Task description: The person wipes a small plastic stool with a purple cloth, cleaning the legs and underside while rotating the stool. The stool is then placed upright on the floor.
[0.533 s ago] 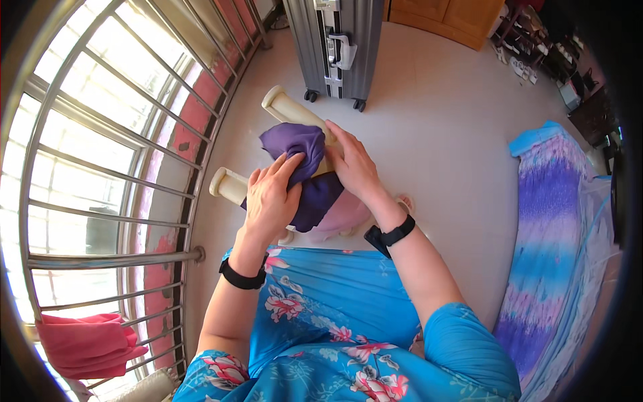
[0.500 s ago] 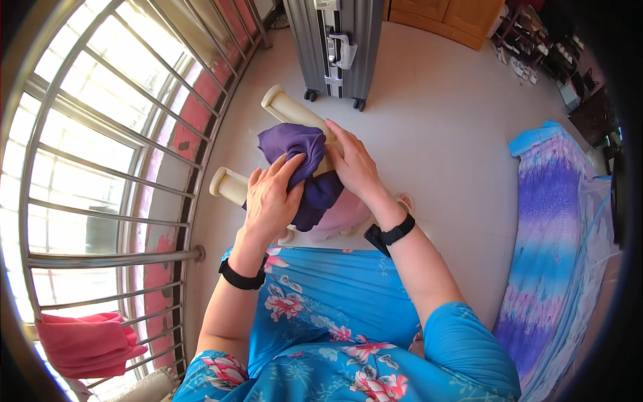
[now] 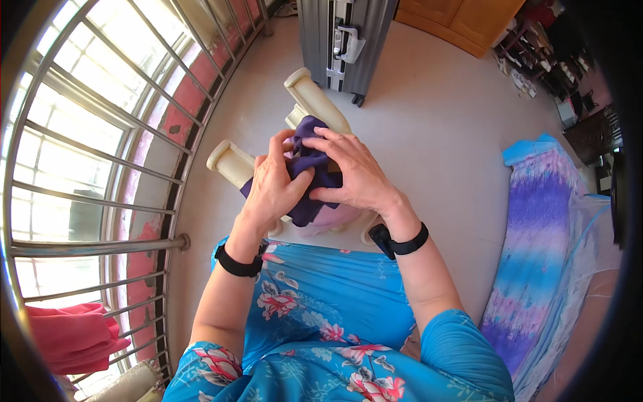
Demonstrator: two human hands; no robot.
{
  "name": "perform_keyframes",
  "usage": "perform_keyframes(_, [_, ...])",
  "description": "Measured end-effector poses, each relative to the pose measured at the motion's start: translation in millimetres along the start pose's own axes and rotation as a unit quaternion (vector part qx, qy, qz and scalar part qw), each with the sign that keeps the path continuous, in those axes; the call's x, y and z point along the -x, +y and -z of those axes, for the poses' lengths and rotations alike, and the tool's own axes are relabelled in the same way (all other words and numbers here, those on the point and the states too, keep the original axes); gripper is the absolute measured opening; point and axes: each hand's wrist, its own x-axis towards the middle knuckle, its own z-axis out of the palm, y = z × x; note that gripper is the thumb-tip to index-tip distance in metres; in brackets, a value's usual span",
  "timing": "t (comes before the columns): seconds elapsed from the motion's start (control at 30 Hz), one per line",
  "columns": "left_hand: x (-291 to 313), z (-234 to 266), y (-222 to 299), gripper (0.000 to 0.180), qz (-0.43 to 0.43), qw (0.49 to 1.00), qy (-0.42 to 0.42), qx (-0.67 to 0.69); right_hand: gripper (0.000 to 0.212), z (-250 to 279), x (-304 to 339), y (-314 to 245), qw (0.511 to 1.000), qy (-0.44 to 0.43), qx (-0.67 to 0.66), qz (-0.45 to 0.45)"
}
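A dark purple cloth (image 3: pixel 309 209) lies bunched over a cream and pink plastic piece in front of my knees. My left hand (image 3: pixel 274 179) is curled on the cloth's left side, its fingertips in the folds. From the right, my right hand (image 3: pixel 353 171) bends over the same cloth, with its fingers on the upper folds and its thumb lower down. Two thick cream posts with round ends, a far one (image 3: pixel 313 97) and a left one (image 3: pixel 231 164), stick out from under the cloth. The pink part (image 3: pixel 331 220) shows below it. My hands and the cloth hide the piece's middle.
Metal railings (image 3: pixel 100 248) run along the window at left, with a pink cloth (image 3: pixel 74 338) hung on them. A grey suitcase (image 3: pixel 341 47) stands ahead. At right is a tie-dyed blue and purple cover (image 3: pixel 536 234); shoes (image 3: pixel 522 82) lie farther back near a wooden cabinet (image 3: pixel 462 23).
My right hand has left the far cream post and come left onto the purple cloth. The cloth is gathered more tightly between both hands. The whole view has shifted slightly.
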Motion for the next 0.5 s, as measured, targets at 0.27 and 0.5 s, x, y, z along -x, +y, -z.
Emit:
perform_keyframes(0.27, [0.4, 5.8, -3.6, 0.093, -0.023, 0.999, 0.018, -0.028, 0.020, -10.9, -17.7, 15.9, 0.889, 0.274, -0.340, -0.137])
perform_keyframes(0.5, [-0.1, 4.9, -14.2, 0.066, -0.043, 0.992, 0.052, -0.106, 0.033, 40.2, -17.7, 31.3, 0.693, 0.499, -0.495, -0.160])
